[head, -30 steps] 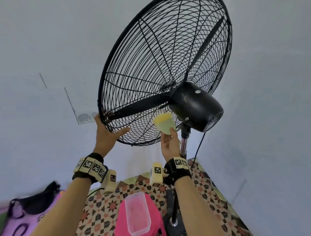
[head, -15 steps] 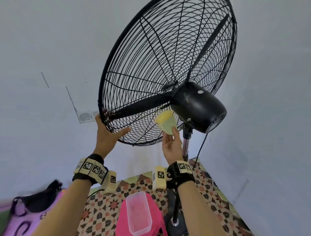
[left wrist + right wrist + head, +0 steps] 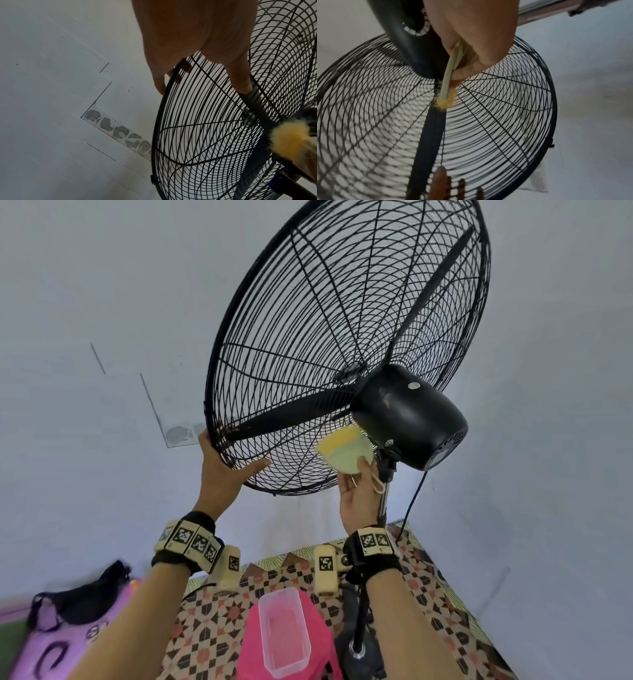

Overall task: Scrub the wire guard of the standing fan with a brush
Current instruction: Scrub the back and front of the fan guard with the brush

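Note:
The black wire guard (image 3: 308, 337) of the standing fan tilts above me, with its motor housing (image 3: 407, 416) at the right. My left hand (image 3: 226, 463) grips the guard's lower left rim, thumb on the near side and fingers behind. My right hand (image 3: 359, 481) pinches a pale green brush (image 3: 346, 453) and holds its yellow bristles against the rear guard just below the motor housing. In the left wrist view my left hand (image 3: 197, 40) clasps the guard (image 3: 205, 135), and the bristles (image 3: 289, 140) show at the right. In the right wrist view my right hand (image 3: 476, 33) presses the brush (image 3: 449, 75) on the guard (image 3: 488, 121).
The fan's chrome pole (image 3: 383, 498) and black cord (image 3: 414, 498) drop beside my right wrist. Below stand a pink stool (image 3: 318, 642) bearing a clear plastic container (image 3: 284, 635), a patterned floor mat (image 3: 212, 628) and a purple bag (image 3: 68, 635). Pale walls close in behind.
Both hands and the brush keep nearly the same places on the guard. The whole view has shifted slightly to the right.

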A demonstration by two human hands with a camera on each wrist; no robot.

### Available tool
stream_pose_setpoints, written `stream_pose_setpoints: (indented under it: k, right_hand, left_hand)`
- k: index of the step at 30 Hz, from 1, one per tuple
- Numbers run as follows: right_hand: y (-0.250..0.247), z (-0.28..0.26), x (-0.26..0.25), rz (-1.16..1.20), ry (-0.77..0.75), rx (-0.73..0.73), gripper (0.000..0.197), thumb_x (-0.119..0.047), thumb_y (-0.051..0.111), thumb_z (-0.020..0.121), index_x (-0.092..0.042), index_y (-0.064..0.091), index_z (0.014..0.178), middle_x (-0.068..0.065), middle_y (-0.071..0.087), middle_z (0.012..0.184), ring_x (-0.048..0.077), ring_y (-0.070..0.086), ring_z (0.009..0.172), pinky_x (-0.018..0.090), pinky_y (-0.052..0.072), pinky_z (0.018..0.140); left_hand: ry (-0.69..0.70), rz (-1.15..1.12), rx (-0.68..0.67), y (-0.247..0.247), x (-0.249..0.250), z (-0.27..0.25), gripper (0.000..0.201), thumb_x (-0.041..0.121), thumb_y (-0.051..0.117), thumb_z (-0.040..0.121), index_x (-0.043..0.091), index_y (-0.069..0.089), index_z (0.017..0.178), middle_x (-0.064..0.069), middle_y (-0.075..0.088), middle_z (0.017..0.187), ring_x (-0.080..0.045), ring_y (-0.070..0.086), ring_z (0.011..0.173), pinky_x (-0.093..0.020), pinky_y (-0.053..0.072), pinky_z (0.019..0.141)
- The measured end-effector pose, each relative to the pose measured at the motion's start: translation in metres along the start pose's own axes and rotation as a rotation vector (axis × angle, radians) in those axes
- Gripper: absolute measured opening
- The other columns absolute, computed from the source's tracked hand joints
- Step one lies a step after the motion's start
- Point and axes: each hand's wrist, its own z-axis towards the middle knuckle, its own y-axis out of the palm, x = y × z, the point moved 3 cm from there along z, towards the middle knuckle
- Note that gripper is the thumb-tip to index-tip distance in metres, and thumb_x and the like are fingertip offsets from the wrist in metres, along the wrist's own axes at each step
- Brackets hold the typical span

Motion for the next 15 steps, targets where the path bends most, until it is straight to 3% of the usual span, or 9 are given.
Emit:
stream_pose_setpoints:
  k: [2, 4, 6, 8, 9, 11, 12, 13, 15]
  right_hand:
    - [0.005, -0.006, -0.002, -0.199, -0.126, -0.021, 0.045, -0.024, 0.061, 0.102, -0.023, 0.054, 0.146, 0.004, 0.065, 0.13, 0.023, 0.066, 0.114, 0.036, 0.061, 0.09]
    - [0.007, -0.008, -0.008, -0.426, -0.267, -0.056, 0.046, -0.023, 0.058, 0.104, -0.023, 0.051, 0.15, -0.008, 0.065, 0.125, 0.017, 0.066, 0.112, 0.037, 0.062, 0.086]
    - [0.008, -0.008, -0.017, -0.645, -0.339, -0.102, 0.044, -0.019, 0.058, 0.104, -0.021, 0.055, 0.147, -0.022, 0.062, 0.113, 0.009, 0.066, 0.106, 0.031, 0.063, 0.076]
    - [0.004, -0.005, -0.024, -0.82, -0.382, -0.133, 0.04, -0.013, 0.06, 0.102, -0.018, 0.061, 0.141, -0.032, 0.058, 0.101, -0.008, 0.064, 0.095, 0.022, 0.061, 0.066]
    - [0.003, -0.005, -0.028, -0.869, -0.418, -0.129, 0.039, -0.012, 0.061, 0.101, -0.018, 0.062, 0.14, -0.035, 0.06, 0.096, -0.016, 0.062, 0.091, 0.024, 0.062, 0.067]
    - [0.007, -0.011, -0.036, -0.9, -0.539, -0.085, 0.039, -0.014, 0.061, 0.101, -0.018, 0.062, 0.14, -0.039, 0.063, 0.1, -0.025, 0.057, 0.092, 0.03, 0.062, 0.08]
    - [0.01, -0.013, -0.036, -0.887, -0.592, -0.062, 0.038, -0.013, 0.061, 0.102, -0.017, 0.062, 0.14, -0.033, 0.063, 0.104, -0.029, 0.054, 0.092, 0.025, 0.06, 0.084]
    - [0.014, -0.015, -0.033, -0.893, -0.634, -0.044, 0.038, -0.013, 0.06, 0.102, -0.017, 0.06, 0.14, -0.027, 0.061, 0.104, -0.033, 0.051, 0.091, 0.012, 0.055, 0.081]
    - [0.021, -0.018, -0.024, -0.925, -0.681, -0.027, 0.04, -0.013, 0.059, 0.103, -0.019, 0.056, 0.143, -0.024, 0.061, 0.105, -0.027, 0.055, 0.092, -0.005, 0.043, 0.072]
  left_hand:
    - [0.004, 0.007, -0.003, 0.0, 0.001, 0.001, 0.111, 0.038, 0.096, 0.068, 0.024, 0.026, 0.152, 0.01, 0.051, 0.143, -0.007, 0.05, 0.131, -0.038, 0.04, 0.115]
    - [0.006, 0.006, -0.004, 0.001, 0.001, 0.002, 0.11, 0.038, 0.096, 0.068, 0.023, 0.026, 0.151, 0.01, 0.051, 0.141, -0.009, 0.05, 0.132, -0.041, 0.041, 0.116]
    - [-0.005, 0.0, 0.0, 0.0, 0.0, 0.002, 0.11, 0.036, 0.096, 0.068, 0.021, 0.026, 0.151, 0.018, 0.052, 0.137, 0.001, 0.051, 0.127, -0.038, 0.041, 0.114]
    - [-0.005, -0.007, 0.005, 0.0, -0.002, 0.001, 0.109, 0.033, 0.096, 0.068, 0.019, 0.027, 0.152, 0.027, 0.05, 0.134, 0.015, 0.049, 0.122, -0.032, 0.041, 0.111]
    - [-0.001, -0.007, 0.01, 0.0, -0.003, 0.001, 0.109, 0.033, 0.096, 0.068, 0.019, 0.027, 0.151, 0.029, 0.049, 0.134, 0.018, 0.048, 0.121, -0.029, 0.041, 0.109]
    - [0.0, -0.009, 0.004, 0.002, -0.002, 0.002, 0.109, 0.034, 0.096, 0.067, 0.018, 0.028, 0.151, 0.026, 0.05, 0.134, 0.018, 0.049, 0.12, -0.027, 0.041, 0.108]
    - [-0.001, -0.009, 0.0, 0.004, 0.0, 0.002, 0.109, 0.035, 0.096, 0.067, 0.019, 0.028, 0.15, 0.022, 0.051, 0.134, 0.015, 0.05, 0.12, -0.028, 0.041, 0.108]
    - [-0.001, -0.007, -0.003, 0.004, 0.001, 0.002, 0.109, 0.036, 0.096, 0.067, 0.019, 0.028, 0.15, 0.018, 0.052, 0.135, 0.009, 0.052, 0.12, -0.029, 0.041, 0.109]
    - [-0.002, -0.008, -0.003, 0.004, 0.001, 0.003, 0.108, 0.036, 0.096, 0.066, 0.019, 0.028, 0.15, 0.011, 0.053, 0.138, -0.001, 0.052, 0.124, -0.035, 0.042, 0.112]
